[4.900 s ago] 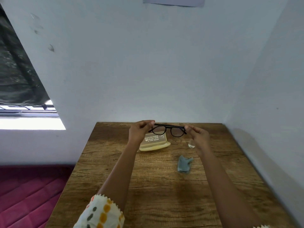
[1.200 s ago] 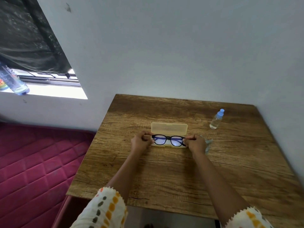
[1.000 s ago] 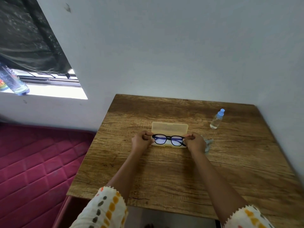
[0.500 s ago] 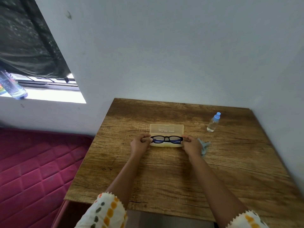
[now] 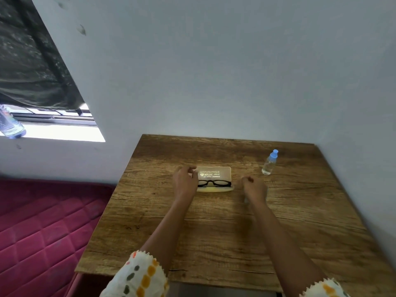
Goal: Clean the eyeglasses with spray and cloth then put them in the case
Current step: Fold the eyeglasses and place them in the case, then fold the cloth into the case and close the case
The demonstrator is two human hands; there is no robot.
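Working on the last step: putting glasses [image 5: 214, 183] in case [image 5: 215, 190]. Seeing glasses lying in the yellow base, front facing the camera, apparently folded, with lid [image 5: 215, 173] standing up behind them, printed side showing. Judging cleaning as done and placing as done, closing not yet done.

Next move, probably: tipping lid forward and down over glasses, then pressing shut. Needing a check that no part of the frame is sticking above the rim. Needing the base steadied too, being light plastic and likely sliding on table [image 5: 214, 232].

Reaching left hand [image 5: 185, 181] to the case's left end, wrist straight, forearm running up from the lower edge. Bending fingers [image 5: 191, 168] toward lid's top left corner, looking like touching it. Not seeing clearly whether pinching lid or just resting against it.

Hovering right hand [image 5: 254, 188] just right of the case, apart from it. Curling fingers [image 5: 248, 180] loosely inward, close together, holding nothing. Keeping palm down.

Noting spray bottle [image 5: 269, 162] standing upright, further right and back, well apart from both hands.
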